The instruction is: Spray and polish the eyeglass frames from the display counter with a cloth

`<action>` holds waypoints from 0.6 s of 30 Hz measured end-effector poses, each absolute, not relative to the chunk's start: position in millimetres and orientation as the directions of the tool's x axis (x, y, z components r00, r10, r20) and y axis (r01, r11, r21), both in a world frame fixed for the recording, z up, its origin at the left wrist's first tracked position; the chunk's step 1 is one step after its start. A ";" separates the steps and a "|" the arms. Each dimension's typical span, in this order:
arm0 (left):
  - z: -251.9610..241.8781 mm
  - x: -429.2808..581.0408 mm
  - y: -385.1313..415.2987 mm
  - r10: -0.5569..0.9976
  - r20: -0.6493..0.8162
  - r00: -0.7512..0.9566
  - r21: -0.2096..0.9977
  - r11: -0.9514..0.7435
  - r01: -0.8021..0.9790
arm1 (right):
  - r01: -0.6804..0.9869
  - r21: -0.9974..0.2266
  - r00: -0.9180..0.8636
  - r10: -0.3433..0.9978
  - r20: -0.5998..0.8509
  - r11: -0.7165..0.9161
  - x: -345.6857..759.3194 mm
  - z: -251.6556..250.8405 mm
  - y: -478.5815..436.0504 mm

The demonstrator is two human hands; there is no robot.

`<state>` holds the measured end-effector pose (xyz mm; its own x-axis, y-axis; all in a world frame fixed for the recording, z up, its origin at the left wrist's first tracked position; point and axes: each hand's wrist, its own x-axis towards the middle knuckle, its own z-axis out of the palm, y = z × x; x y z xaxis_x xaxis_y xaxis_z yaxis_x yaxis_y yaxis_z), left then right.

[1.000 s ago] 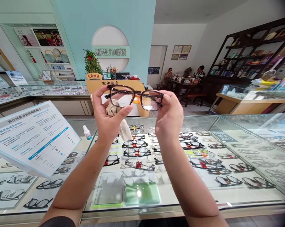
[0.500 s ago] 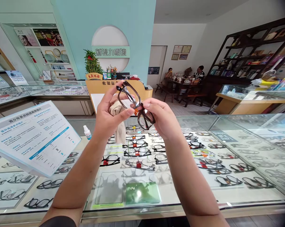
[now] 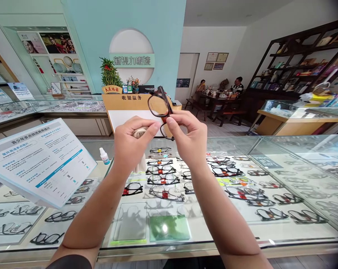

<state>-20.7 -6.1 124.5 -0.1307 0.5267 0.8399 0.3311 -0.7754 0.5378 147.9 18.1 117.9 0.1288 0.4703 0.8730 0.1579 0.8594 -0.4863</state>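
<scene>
Held up over the glass counter is a pair of dark-framed eyeglasses (image 3: pixel 158 106), tilted so one lens is above the other. My right hand (image 3: pixel 189 140) is closed on it, thumb and fingers pinching the frame near the middle. A beige cloth (image 3: pixel 140 164) is bunched in my left hand (image 3: pixel 131 142), and its lower end hangs below the palm. My left thumb and forefinger meet close to the lower lens; whether they touch the frame I cannot tell. Part of that lower lens is hidden behind my fingers.
Rows of eyeglasses (image 3: pixel 163 180) lie inside the glass display counter (image 3: pixel 213 239). On top stand a small white spray bottle (image 3: pixel 104 156) and a tilted printed sign (image 3: pixel 42 160) at left. Beyond are a cashier desk (image 3: pixel 129 102) and two people seated at a dark table (image 3: pixel 210 98).
The eyeglasses have turned in my right hand, with one lens now higher up. My left hand has come off the upper lens and moved slightly lower, still holding the cloth.
</scene>
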 end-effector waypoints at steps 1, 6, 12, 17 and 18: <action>124.6 -19.6 -7.0 0.550 0.826 -0.121 0.558 -0.767 0.318 | 0.216 -0.445 0.133 0.425 0.895 0.869 144.4 116.2 17.0; 125.2 -18.4 -7.0 0.670 0.728 -0.147 0.680 -0.678 0.280 | 0.425 -0.274 0.036 0.286 0.958 0.863 131.8 109.7 10.9; 127.5 -23.6 -8.4 0.666 0.706 -0.241 0.707 -0.644 0.290 | 0.467 -0.264 -0.025 0.311 0.950 0.844 130.9 111.7 -5.5; 134.0 -47.3 -4.3 0.681 0.705 -0.197 0.692 -0.602 0.398 | 0.349 -0.321 -0.082 0.370 0.926 0.881 133.9 115.9 -11.6; 134.2 -56.2 -2.9 0.704 0.690 -0.165 0.690 -0.573 0.442 | 0.330 -0.332 -0.060 0.371 0.927 0.884 134.6 113.0 -10.0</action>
